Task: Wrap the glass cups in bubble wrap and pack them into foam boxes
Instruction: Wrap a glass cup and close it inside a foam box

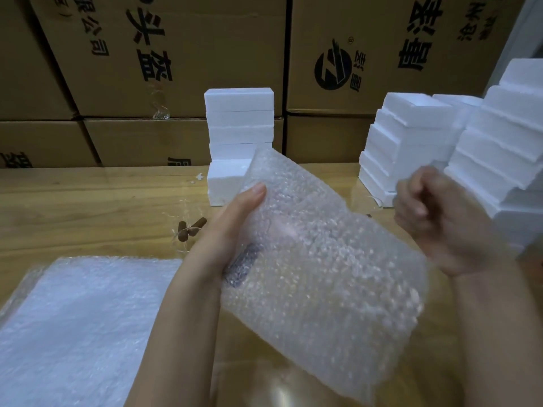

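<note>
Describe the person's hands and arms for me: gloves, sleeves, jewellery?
The left hand and right hand wear no gloves. No ring, watch or sleeve shows anywhere within the frame, though the right hand is blurred.

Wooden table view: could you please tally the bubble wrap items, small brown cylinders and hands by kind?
Clear bubble wrap bundle, held: 1
Flat white pile of bubble wrap sheets: 1
Small brown cylinders: 2
Hands, left hand, right hand: 2
Total: 6

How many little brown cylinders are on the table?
2. One brown cylinder lies left of the left hand; the other beside it. More may be hidden.
</note>
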Demonstrator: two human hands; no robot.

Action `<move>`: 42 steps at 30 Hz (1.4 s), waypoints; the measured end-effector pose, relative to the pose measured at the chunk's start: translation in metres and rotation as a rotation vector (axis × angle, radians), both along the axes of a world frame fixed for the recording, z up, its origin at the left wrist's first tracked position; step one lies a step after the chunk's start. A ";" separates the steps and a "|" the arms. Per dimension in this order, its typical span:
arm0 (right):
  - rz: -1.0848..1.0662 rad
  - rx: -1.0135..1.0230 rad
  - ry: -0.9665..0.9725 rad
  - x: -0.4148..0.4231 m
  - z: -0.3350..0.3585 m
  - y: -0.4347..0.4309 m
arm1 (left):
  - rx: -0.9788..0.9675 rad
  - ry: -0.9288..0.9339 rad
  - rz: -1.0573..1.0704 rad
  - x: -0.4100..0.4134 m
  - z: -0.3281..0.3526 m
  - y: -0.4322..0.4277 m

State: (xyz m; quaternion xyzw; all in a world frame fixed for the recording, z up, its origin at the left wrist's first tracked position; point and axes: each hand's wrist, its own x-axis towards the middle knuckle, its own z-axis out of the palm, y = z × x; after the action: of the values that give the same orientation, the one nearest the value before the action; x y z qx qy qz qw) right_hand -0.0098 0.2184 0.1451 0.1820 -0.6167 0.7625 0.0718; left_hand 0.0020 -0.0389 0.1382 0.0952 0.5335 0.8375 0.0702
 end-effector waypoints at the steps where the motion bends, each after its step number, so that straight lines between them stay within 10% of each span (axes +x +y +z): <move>1: -0.037 0.054 0.028 -0.001 0.001 -0.009 | -0.011 -0.001 -0.014 0.002 0.002 0.001; 14: -0.032 0.535 0.125 0.015 -0.001 -0.080 | -0.057 0.236 -0.331 -0.003 0.007 0.027; 22: -0.359 0.799 0.189 0.019 -0.004 -0.087 | -0.326 0.045 -0.144 -0.001 -0.008 0.025; 28: -0.533 0.854 0.169 0.013 -0.008 -0.081 | -0.957 0.295 0.173 0.002 -0.006 0.013; 33: -0.590 0.902 0.046 0.009 -0.009 -0.079 | -1.052 0.509 -0.043 0.005 -0.006 -0.003; 42: -0.487 0.888 0.091 0.022 -0.013 -0.105 | -0.985 0.620 0.309 0.002 -0.007 0.005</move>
State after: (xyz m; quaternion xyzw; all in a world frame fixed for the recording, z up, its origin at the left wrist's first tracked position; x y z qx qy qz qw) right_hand 0.0124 0.1130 0.1321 0.0790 -0.9021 0.3793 0.1901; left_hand 0.0036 -0.0339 0.1311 0.2125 0.8619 0.4257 -0.1755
